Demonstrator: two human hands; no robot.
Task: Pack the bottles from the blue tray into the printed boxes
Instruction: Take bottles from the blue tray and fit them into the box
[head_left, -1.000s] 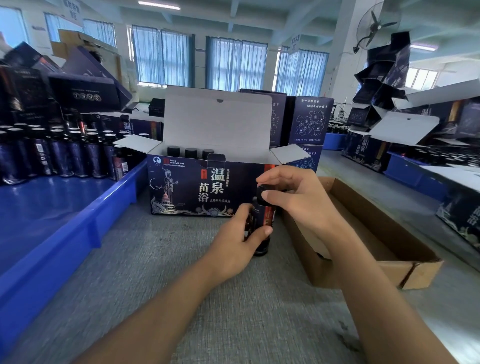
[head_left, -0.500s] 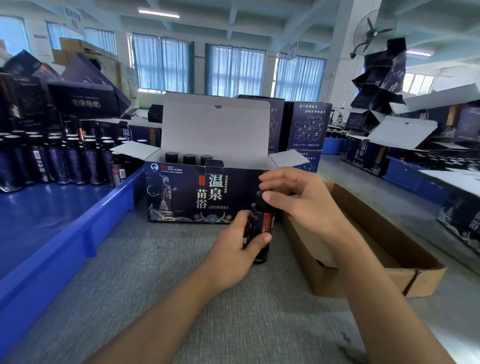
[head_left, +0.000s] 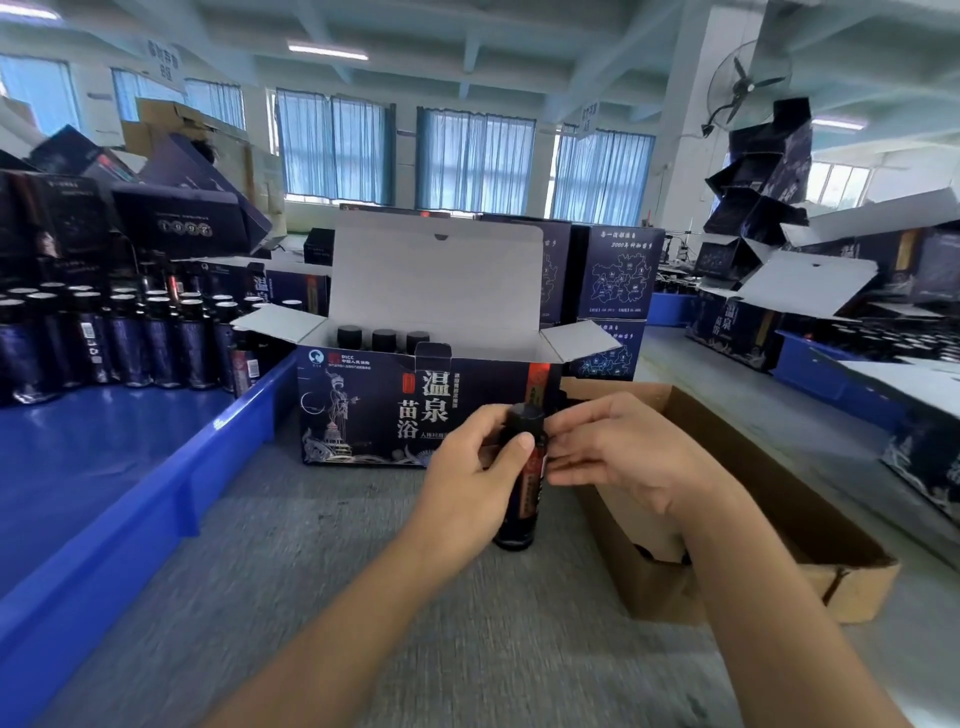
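Just before the open box (head_left: 374, 410), a dark bottle (head_left: 519, 525) stands on the desk (head_left: 363, 597); the left hand (head_left: 467, 483) grips its body, the right hand (head_left: 623, 457) pinches its neck. Probably rigid, smooth, breakable: best held round the body.

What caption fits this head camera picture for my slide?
The left hand grips a dark bottle on the grey table, right hand touching it, before an open printed box showing three caps.

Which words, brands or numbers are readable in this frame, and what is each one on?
"温泉" and "苗浴": front of the open printed box.
"PICC": same front, upper left.
"2000年": map box behind; rest blurred.
Held bottle label, tray bottles, ceiling signs: unreadable.
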